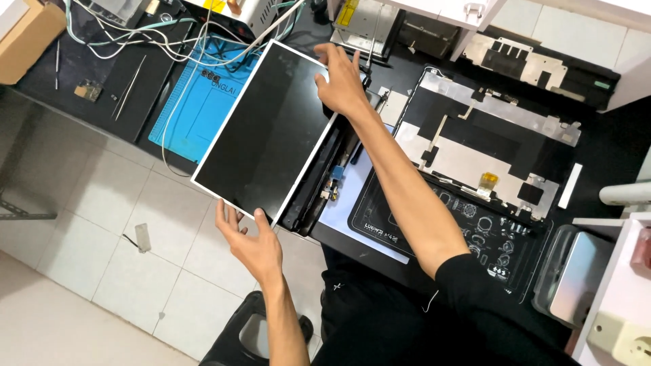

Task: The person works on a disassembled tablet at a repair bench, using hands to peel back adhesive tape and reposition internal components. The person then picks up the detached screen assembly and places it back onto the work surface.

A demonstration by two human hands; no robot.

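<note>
A thin black screen panel [268,129] with a pale rim is held tilted above the left part of the dark workbench [597,156]. My left hand [247,240] supports its near edge from below, thumb on the front. My right hand [341,80] grips its far edge, fingers curled over the top. Beneath the panel's right side lies a black laptop lid frame [319,179] with a small blue connector. To the right lies a metal back plate [475,142] covered with black and silver shielding.
A blue work mat [196,102] and white cables lie at the back left, with tweezers [129,88] on the dark surface. A black printed mat [475,234] lies near my right arm. A cardboard box [24,37] stands far left. White tiled floor lies below.
</note>
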